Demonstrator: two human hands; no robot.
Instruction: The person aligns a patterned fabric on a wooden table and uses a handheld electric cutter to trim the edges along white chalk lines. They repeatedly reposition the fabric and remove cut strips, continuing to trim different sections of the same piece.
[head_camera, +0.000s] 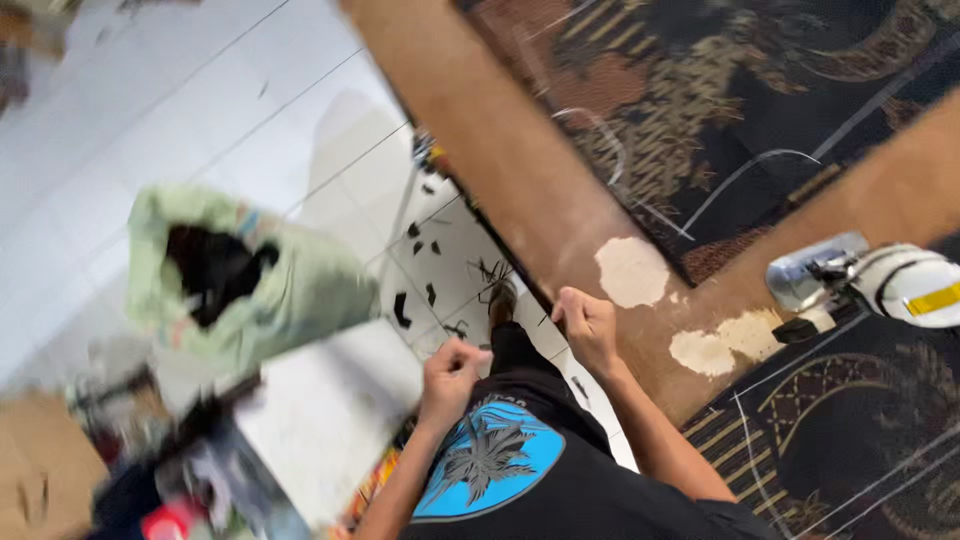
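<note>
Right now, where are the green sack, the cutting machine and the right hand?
Green sack (300, 290), head view, on its side wall.
Cutting machine (905, 280), head view, on its white body.
Right hand (588, 325), head view, on its back.

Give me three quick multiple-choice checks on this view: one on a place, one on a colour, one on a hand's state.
1. Where is the right hand?
A. on the table edge
B. inside the sack
C. on the cutter

2. What colour is the sack?
A. red
B. pale green
C. blue

3. How is the left hand?
A. flat and spread
B. curled in a fist
C. out of view

A: its fingers rest at the brown table's rim.
B: pale green cloth with a dark opening.
B: fingers are folded in, held before the body.
</note>
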